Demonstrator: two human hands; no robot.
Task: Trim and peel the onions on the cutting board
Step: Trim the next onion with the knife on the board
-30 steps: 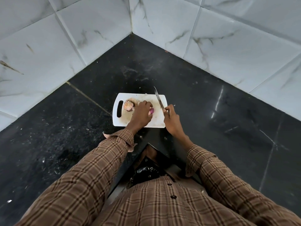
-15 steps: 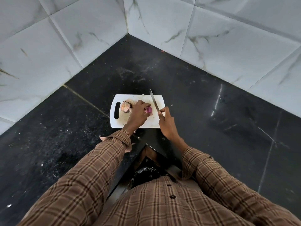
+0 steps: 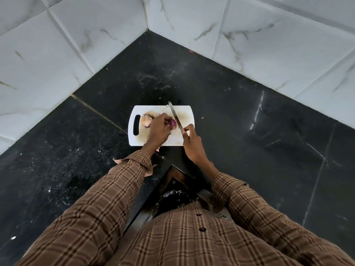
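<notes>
1. Where things are: white cutting board sits centre frame on the black counter. We've got the red onion on the board's middle, w/ a second onion, skin partly loose, just left of it by the handle slot.
2. Grip: left hand curls over the red onion and holds it down, fingers wrapped round its left side; only the purple right end shows. Right hand is closed round the handle of the knife, index finger hooked up near the blade base.
3. Blade: runs up and left from our right hand, tip past the board's far edge, flat against or just beside the exposed end of the onion. Can't tell if it's biting yet.
4. Step in hand, as we judge it: trimming that end. To do it well, keep left fingertips tucked back from the blade, take a thin slice only, cut straight down to the board.
5. Risk: round onion can roll; press it firm before pushing through.
6. After: prob. other end, then peel.
</notes>
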